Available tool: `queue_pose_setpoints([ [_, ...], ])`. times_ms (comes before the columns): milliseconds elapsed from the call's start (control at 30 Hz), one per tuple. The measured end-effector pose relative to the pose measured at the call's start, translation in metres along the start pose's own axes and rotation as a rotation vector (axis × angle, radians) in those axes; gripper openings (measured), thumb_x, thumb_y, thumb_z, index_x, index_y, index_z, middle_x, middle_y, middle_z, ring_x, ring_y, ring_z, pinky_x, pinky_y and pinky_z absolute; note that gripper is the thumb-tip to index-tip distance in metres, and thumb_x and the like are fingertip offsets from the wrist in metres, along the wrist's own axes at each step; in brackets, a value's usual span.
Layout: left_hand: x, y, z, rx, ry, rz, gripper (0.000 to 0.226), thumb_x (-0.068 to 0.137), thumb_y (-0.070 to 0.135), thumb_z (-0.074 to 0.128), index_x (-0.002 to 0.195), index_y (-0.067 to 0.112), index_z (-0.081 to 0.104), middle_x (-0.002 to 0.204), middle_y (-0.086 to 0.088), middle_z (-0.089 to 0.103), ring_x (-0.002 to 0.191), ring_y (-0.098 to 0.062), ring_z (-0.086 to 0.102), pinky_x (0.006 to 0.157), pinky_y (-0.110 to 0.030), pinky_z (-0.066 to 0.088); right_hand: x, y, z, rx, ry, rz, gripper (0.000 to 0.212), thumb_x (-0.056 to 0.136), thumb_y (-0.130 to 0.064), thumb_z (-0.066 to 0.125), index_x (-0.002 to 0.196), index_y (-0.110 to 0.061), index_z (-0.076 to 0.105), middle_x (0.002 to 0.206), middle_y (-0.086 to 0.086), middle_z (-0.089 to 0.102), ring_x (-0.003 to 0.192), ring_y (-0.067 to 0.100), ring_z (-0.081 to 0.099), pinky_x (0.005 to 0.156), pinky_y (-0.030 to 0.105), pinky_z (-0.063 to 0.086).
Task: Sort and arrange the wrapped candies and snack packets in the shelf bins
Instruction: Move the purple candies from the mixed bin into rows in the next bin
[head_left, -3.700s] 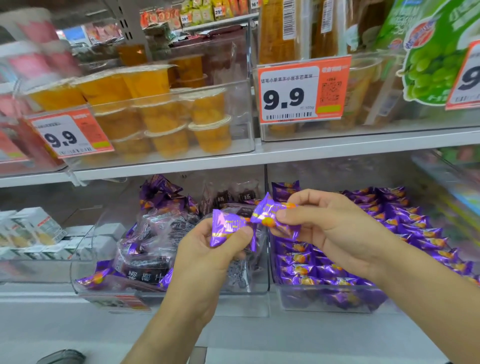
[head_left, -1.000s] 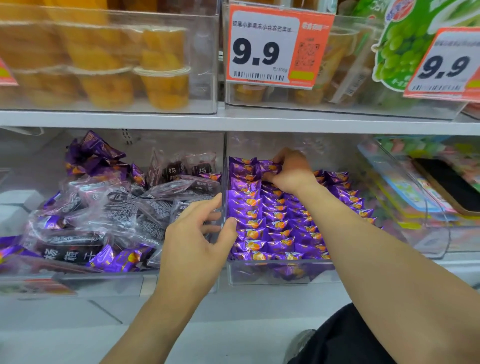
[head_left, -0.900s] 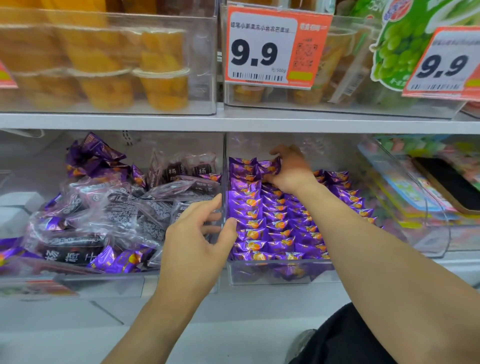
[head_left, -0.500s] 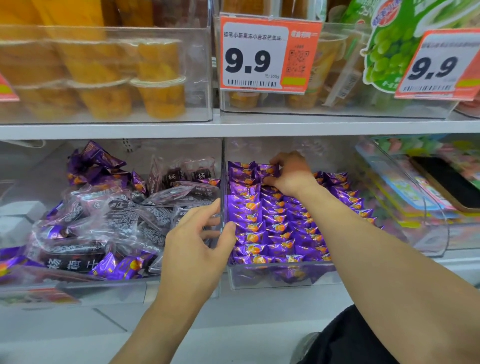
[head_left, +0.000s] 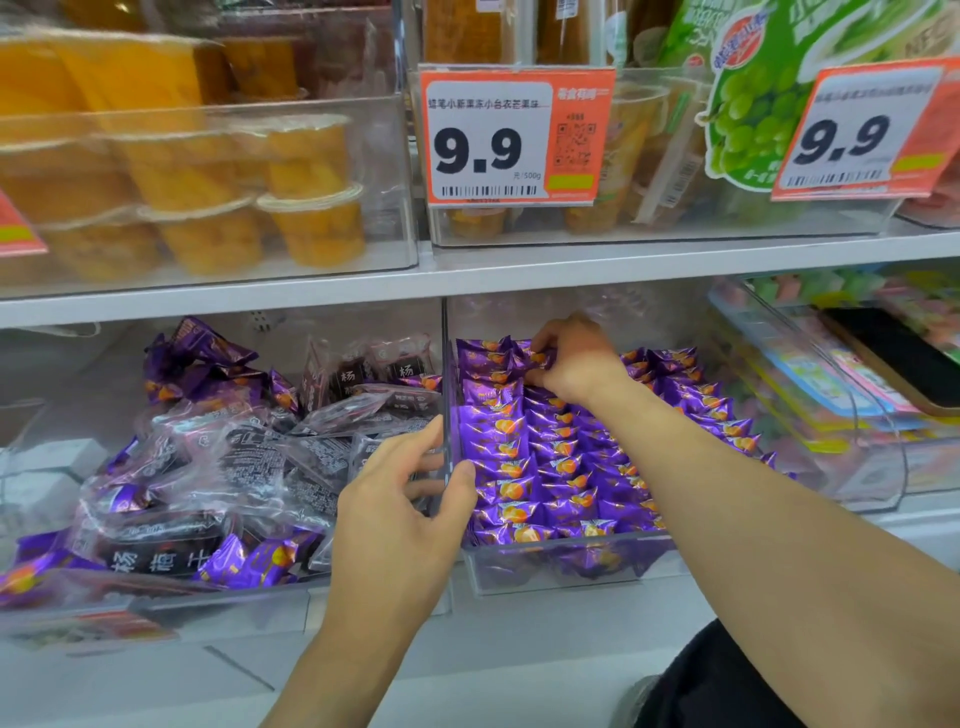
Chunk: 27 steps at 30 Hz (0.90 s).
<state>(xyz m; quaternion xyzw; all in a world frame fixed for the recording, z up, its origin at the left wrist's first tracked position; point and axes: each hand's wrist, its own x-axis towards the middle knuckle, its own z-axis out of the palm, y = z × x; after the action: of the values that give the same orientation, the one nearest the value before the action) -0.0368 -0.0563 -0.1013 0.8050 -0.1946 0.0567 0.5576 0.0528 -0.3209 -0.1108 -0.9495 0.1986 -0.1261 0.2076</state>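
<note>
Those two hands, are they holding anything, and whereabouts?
The right hand pinches a purple wrapped candy by its end, at the back of the tidy bin. The left hand grips that bin's clear left wall between thumb and fingers.

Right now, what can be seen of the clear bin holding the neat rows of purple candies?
The clear bin is a see-through, plastic-looking box on the lower shelf, beside a bin of mixed packets. It is nearly full of purple candies with orange prints, laid in tidy overlapping rows. The left hand grips its left wall, thumb inside. The right hand pinches a candy at the back.
</note>
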Motion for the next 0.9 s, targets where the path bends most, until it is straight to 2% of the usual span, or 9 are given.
queue_pose_setpoints([
  [133,0.000,0.000,-0.001,-0.001,0.001,-0.012,0.045,0.084,0.019,0.074,0.127,0.024,0.064,0.104,0.019,0.064,0.083,0.011,0.065,0.067,-0.005,0.048,0.000,0.003,-0.003,0.022,0.026,0.011,0.043,0.075,-0.026,0.085,0.111,-0.019,0.064,0.117,0.005,0.054,0.096,0.022,0.062,0.081,0.024,0.046],
  [200,0.001,-0.001,-0.001,-0.001,-0.012,-0.021,0.045,0.084,0.020,0.074,0.128,0.025,0.064,0.104,0.017,0.065,0.083,0.010,0.065,0.068,-0.007,0.049,-0.002,0.001,-0.009,0.094,0.062,0.029,0.035,0.082,-0.024,0.079,0.113,-0.016,0.063,0.113,0.004,0.058,0.100,0.022,0.062,0.084,0.025,0.047],
  [300,0.003,0.000,-0.003,-0.017,-0.027,-0.035,0.046,0.083,0.022,0.075,0.128,0.026,0.065,0.104,0.013,0.066,0.082,0.006,0.067,0.069,-0.010,0.052,-0.014,-0.009,-0.019,0.244,0.116,0.036,0.011,0.085,-0.016,0.072,0.093,-0.018,0.064,0.087,-0.003,0.064,0.087,0.020,0.065,0.076,0.027,0.052],
  [433,0.005,0.002,-0.007,-0.088,-0.075,-0.088,0.048,0.079,0.029,0.080,0.125,0.029,0.065,0.103,0.009,0.068,0.085,0.001,0.068,0.075,-0.019,0.056,-0.054,-0.038,-0.029,0.433,0.085,-0.086,0.009,0.084,-0.018,0.075,0.084,-0.018,0.067,0.075,-0.003,0.065,0.062,0.003,0.057,0.056,0.010,0.044],
  [567,0.004,0.010,-0.027,-0.123,-0.020,-0.064,0.017,0.086,0.027,0.073,0.102,0.022,0.073,0.089,0.008,0.073,0.081,-0.004,0.068,0.069,-0.013,0.051,-0.107,-0.082,-0.035,0.622,0.008,-0.242,0.012,0.082,-0.021,0.080,0.080,-0.020,0.067,0.074,-0.001,0.068,0.062,0.006,0.055,0.060,0.019,0.050],
  [667,0.010,0.005,-0.067,0.045,0.118,0.008,0.004,0.087,0.022,0.071,0.088,0.025,0.072,0.076,0.012,0.071,0.075,-0.004,0.065,0.066,-0.011,0.049,-0.140,-0.114,-0.038,0.562,-0.063,-0.440,0.012,0.085,-0.028,0.077,0.078,-0.022,0.069,0.070,-0.006,0.066,0.061,0.004,0.055,0.059,0.013,0.043],
  [767,0.032,-0.019,-0.118,0.292,0.192,0.014,0.006,0.087,0.025,0.071,0.090,0.029,0.071,0.085,0.017,0.068,0.082,0.002,0.062,0.077,-0.016,0.049,-0.145,-0.143,-0.036,0.385,-0.116,-0.611,0.011,0.088,-0.031,0.073,0.083,-0.021,0.070,0.076,-0.009,0.066,0.072,0.009,0.060,0.065,0.015,0.045],
  [833,0.050,-0.035,-0.143,0.476,0.143,0.010,0.016,0.087,0.028,0.071,0.103,0.025,0.072,0.100,0.014,0.065,0.100,-0.007,0.058,0.087,-0.024,0.043,-0.133,-0.164,-0.028,0.372,-0.161,-0.623,0.008,0.087,-0.025,0.075,0.090,-0.020,0.070,0.081,-0.007,0.068,0.074,0.009,0.061,0.068,0.014,0.047],
  [900,0.065,-0.046,-0.152,0.613,-0.003,-0.004,0.035,0.088,0.036,0.068,0.118,0.019,0.069,0.115,0.003,0.064,0.116,-0.019,0.054,0.094,-0.030,0.040,-0.111,-0.188,-0.014,0.429,-0.211,-0.552,0.015,0.084,-0.022,0.078,0.095,-0.018,0.070,0.084,-0.004,0.069,0.072,0.010,0.063,0.069,0.016,0.051],
])
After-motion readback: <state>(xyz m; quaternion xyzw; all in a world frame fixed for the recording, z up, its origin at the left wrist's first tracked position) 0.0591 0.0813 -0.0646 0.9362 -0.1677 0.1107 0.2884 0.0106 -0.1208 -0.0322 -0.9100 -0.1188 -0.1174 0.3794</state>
